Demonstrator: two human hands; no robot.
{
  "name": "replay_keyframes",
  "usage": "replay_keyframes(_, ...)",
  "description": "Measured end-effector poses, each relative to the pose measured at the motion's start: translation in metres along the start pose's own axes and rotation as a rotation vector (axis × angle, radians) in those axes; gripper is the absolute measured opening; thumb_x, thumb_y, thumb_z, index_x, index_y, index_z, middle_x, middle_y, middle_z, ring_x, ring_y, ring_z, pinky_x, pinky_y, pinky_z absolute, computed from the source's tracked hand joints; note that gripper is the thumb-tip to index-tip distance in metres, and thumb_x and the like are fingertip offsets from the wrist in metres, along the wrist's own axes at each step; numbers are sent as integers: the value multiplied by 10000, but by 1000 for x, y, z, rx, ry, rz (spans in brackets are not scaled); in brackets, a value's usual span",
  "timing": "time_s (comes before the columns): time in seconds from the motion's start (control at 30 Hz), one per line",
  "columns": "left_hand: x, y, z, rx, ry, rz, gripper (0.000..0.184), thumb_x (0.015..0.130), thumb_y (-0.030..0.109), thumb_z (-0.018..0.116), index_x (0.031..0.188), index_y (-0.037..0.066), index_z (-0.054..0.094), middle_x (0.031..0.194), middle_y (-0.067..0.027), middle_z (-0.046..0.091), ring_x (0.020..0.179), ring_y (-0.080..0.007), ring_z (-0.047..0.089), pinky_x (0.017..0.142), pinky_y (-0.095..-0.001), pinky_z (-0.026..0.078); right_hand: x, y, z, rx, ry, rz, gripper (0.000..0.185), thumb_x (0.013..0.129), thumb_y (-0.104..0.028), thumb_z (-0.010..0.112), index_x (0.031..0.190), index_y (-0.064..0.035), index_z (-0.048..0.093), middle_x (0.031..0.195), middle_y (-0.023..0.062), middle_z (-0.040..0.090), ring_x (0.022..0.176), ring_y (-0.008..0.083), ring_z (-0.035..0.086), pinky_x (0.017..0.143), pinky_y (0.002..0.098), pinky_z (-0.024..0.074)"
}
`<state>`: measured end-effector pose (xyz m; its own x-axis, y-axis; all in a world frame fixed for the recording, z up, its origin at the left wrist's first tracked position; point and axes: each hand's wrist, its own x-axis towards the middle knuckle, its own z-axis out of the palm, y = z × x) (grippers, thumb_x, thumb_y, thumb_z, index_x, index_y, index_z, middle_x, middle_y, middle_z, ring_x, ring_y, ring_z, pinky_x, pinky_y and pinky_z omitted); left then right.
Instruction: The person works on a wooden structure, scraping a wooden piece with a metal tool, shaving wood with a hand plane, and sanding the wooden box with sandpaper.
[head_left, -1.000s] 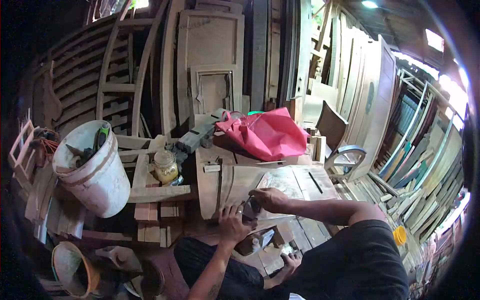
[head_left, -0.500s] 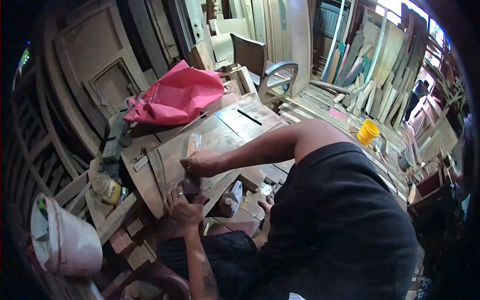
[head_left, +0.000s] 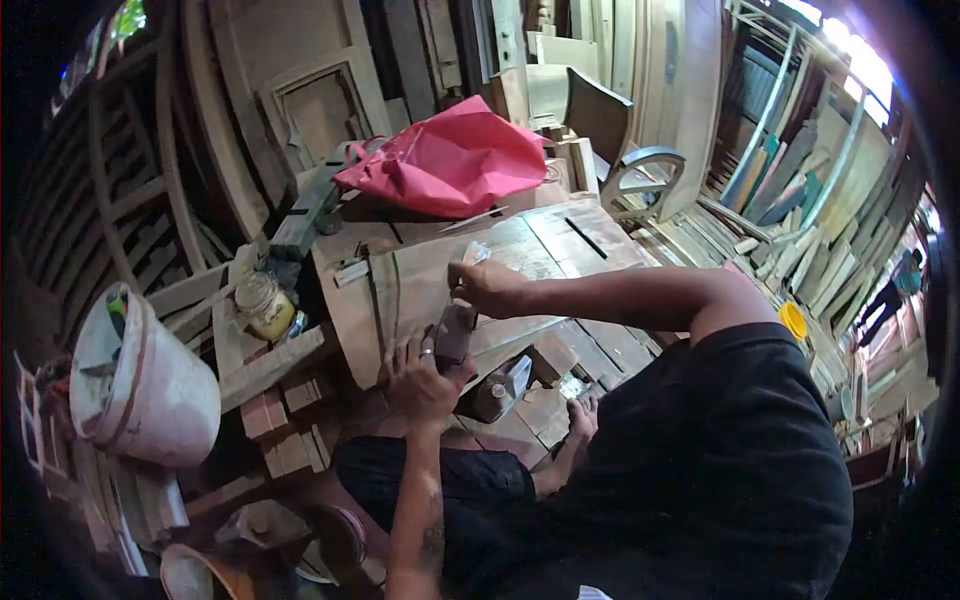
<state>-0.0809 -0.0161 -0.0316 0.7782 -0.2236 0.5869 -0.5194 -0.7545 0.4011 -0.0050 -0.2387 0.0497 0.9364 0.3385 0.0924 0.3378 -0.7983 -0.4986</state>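
My left hand, a ring on one finger, is closed around the near end of a dark rectangular block. Just beyond it, my right hand makes a fist at the block's far end. A brown rounded end pokes out of that fist; the rest of the piece is hidden by the fingers. Both hands are over a dusty wooden panel. Behind my right hand a small clear object is partly covered. Right of my left hand stands a dusty clear bottle.
A pink bag lies at the back of the bench. On the left are a jar and a white bucket. A chair stands behind. My bare foot is below the bench edge; a person is far right.
The view has turned, so the scene sits further right and higher. My hands are slightly further apart, with more of the dark block showing between them.
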Motion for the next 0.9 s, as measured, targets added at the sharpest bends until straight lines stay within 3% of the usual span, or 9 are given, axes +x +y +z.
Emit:
replay_keyframes(0.1, 1, -1, 0, -42, 1, 23, 943, 839, 837, 629, 1283, 10, 715, 1325, -177, 691, 1307, -376, 601, 1187, -544, 381, -9, -13, 4, 16, -87, -67, 255, 1044, -291, 612, 1172, -72, 592, 945, 258, 723, 915, 483, 714, 772, 566, 547)
replay_keyframes(0.23, -1, -6, 6, -25, 45, 71, 939, 866, 834, 606, 1265, -9, 717, 1313, -181, 691, 1285, -388, 604, 1178, -563, 380, -13, -24, 1, -65, -150, 43, 328, 1012, -341, 642, 1199, -75, 597, 948, 252, 736, 944, 488, 720, 780, 579, 550)
replay_keyframes(0.3, 0, -5, 7, -43, 65, 61, 941, 866, 837, 603, 1261, -9, 719, 1315, -182, 691, 1284, -388, 604, 1174, -561, 382, -5, -7, 1, -110, -81, 120, 344, 998, -357, 655, 1204, -88, 595, 956, 262, 730, 927, 490, 721, 782, 585, 549)
replay_keyframes(0.33, 1, -3, 7, -69, 73, 57, 943, 866, 839, 601, 1258, -9, 721, 1316, -183, 691, 1283, -389, 604, 1170, -560, 385, -10, -14, 1, -84, -52, 93, 292, 1012, -264, 651, 1232, -74, 623, 916, 272, 740, 919, 492, 734, 803, 588, 558)
replay_keyframes(0.47, 0, -6, 5, -129, 30, 54, 1030, 775, 920, 619, 1285, 30, 719, 1363, -142, 674, 1346, -368, 573, 1190, -544, 357, -26, -18, 20, -44, -120, -57, 311, 1028, -310, 658, 1251, -102, 596, 901, 285, 724, 895, 516, 720, 777, 589, 554)
replay_keyframes(0.53, 0, -3, 4, -141, 15, 22, 1049, 773, 922, 620, 1310, 26, 706, 1361, -144, 672, 1355, -362, 564, 1205, -545, 342, -17, -20, 11, -120, -181, 84, 341, 1026, -314, 657, 1278, -97, 581, 921, 285, 729, 911, 511, 723, 779, 596, 552)
replay_keyframes(0.6, 1, -2, 3, -83, -44, -4, 1083, 759, 937, 612, 1340, 26, 691, 1369, -148, 667, 1357, -369, 563, 1205, -552, 340, -15, -18, 3, -127, -89, 84, 366, 1024, -314, 657, 1300, -92, 567, 913, 293, 724, 912, 516, 719, 780, 608, 543)
replay_keyframes(0.8, 2, -4, -1, -100, 12, 67, 1011, 762, 889, 672, 1299, 33, 710, 1370, -145, 660, 1350, -370, 566, 1190, -548, 351, -31, -39, 13, -154, -185, 31, 318, 1038, -299, 649, 1272, -100, 568, 885, 284, 716, 881, 519, 714, 754, 613, 540)
replay_keyframes(0.9, -3, -2, 0, -94, -30, 34, 1018, 767, 902, 653, 1308, 41, 706, 1365, -143, 661, 1343, -372, 567, 1188, -550, 346, -17, -23, 4, -51, -77, 11, 296, 1031, -296, 635, 1253, -108, 581, 884, 278, 720, 881, 501, 722, 740, 606, 544)
